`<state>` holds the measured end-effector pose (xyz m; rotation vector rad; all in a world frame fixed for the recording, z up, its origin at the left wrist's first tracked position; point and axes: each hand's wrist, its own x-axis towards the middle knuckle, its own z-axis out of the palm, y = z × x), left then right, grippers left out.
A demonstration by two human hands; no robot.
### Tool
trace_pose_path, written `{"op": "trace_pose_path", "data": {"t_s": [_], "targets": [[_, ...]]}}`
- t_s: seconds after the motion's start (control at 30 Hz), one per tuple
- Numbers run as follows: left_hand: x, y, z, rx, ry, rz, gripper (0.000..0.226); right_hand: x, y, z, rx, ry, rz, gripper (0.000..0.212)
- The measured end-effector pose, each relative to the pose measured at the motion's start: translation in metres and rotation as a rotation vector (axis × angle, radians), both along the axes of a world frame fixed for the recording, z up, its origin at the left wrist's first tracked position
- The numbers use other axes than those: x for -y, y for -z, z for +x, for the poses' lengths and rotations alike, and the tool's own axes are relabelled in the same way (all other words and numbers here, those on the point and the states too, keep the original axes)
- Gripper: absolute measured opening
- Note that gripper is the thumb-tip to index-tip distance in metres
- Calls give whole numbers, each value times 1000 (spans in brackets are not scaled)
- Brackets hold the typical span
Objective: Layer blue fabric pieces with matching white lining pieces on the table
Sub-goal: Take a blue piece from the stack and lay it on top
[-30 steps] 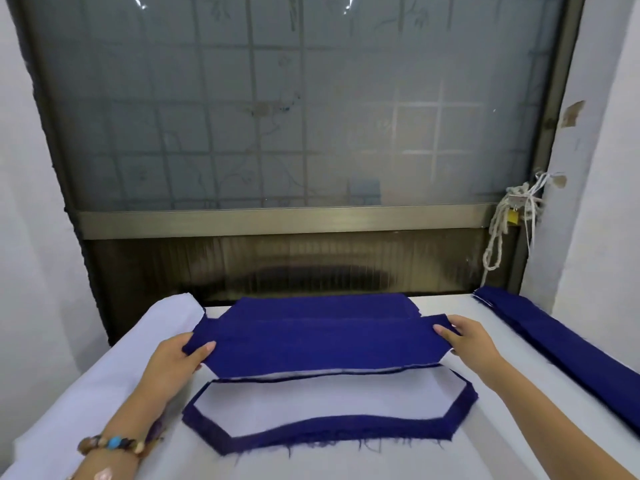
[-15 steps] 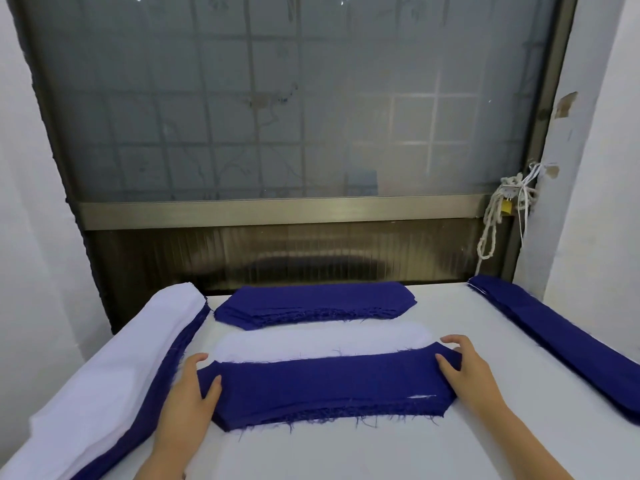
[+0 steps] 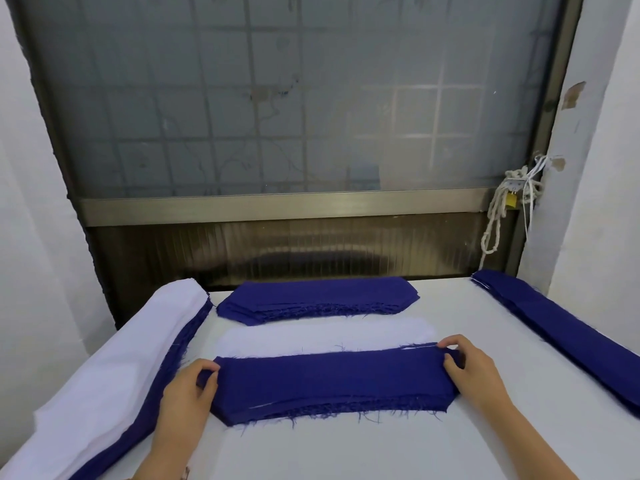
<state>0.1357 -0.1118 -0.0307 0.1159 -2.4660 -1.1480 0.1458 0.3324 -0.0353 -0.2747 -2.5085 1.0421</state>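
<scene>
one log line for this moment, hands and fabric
left hand grips blue fabric piece left end | right hand grips its right end | white lining piece shows beyond far edge

Both forearms bare, reaching forward. Left hand (image 3: 188, 393): fingers curled, pinching left end of blue fabric piece (image 3: 329, 382). Right hand (image 3: 472, 370): grips right end (thumb on top, fingers curled over far edge).

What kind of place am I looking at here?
Probably a small sewing or garment workshop. A white-covered table holds a stack of cut blue pieces, a pile of white lining and long blue strips; the left hand and right hand grip a frayed blue piece.
</scene>
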Motion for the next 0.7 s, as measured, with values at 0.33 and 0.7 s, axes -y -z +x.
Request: {"op": "trace_pose_path", "data": {"t_s": [0.33, 0.7], "targets": [[-3, -1, 0, -2, -11, -25, 20, -1, 3, -4, -20, 16, 29, 22], [-9, -12, 6, -100, 36, -402, 43, 8, -5, 6, -154, 16, 412, 11]]}}
